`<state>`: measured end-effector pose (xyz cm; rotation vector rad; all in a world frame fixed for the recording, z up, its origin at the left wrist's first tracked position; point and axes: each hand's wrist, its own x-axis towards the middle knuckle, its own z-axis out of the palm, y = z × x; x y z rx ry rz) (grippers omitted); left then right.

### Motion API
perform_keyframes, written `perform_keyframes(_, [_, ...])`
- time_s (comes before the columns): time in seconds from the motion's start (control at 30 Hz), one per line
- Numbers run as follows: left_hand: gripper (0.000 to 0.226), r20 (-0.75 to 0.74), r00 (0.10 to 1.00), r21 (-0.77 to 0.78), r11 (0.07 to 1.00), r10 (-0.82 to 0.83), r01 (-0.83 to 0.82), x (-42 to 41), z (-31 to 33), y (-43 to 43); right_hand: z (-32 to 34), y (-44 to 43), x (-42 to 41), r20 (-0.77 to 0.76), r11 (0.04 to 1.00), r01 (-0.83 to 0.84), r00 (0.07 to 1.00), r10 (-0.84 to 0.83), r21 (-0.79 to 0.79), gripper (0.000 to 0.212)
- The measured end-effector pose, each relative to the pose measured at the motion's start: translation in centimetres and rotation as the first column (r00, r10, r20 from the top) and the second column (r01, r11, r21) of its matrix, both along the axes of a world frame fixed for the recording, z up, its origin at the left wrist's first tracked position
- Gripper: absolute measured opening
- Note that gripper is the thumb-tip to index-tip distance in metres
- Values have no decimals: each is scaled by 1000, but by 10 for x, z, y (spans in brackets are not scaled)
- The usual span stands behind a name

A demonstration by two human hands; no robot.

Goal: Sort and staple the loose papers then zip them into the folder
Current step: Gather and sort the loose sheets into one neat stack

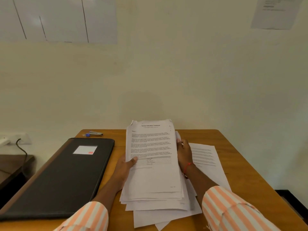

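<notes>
A thick, uneven stack of printed papers (153, 174) is lifted at its far end over the wooden table (236, 164). My left hand (124, 167) grips the stack's left edge, thumb on the top sheet. My right hand (184, 154) holds the right edge, fingers behind the sheets. One loose printed sheet (206, 159) lies flat on the table to the right, partly under the stack. A closed black zip folder (63, 179) with a white label lies at the left. A small metal stapler (95, 134) with a blue end rests at the table's far left edge.
The table stands against a cream wall. A lower dark side surface (11, 165) and a black cable (23, 149) are at the left. Papers are pinned high on the wall (275, 12).
</notes>
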<state>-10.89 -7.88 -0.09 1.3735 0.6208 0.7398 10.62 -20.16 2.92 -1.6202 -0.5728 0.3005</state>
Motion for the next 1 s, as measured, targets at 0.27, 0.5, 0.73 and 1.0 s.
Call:
perform_keyframes(0.27, [32, 24, 997, 41, 997, 72, -73, 7, -3, -2, -16, -25, 23, -197, 912, -408, 891, 410, 51, 45])
perform_keyframes(0.5, [42, 146, 984, 333, 931, 105, -149, 28, 57, -13, 43, -20, 2, 138, 982, -109, 987, 88, 156, 21])
perform_keyframes(0.73, [24, 256, 943, 490, 812, 214, -318, 40, 126, -26, 102, -22, -19, 343, 942, -50, 937, -72, 332, 17])
perform_keyframes(1.0, [27, 213, 940, 420, 843, 268, -336, 32, 99, -33, 58, -33, -31, 154, 946, -125, 985, 81, 298, 27])
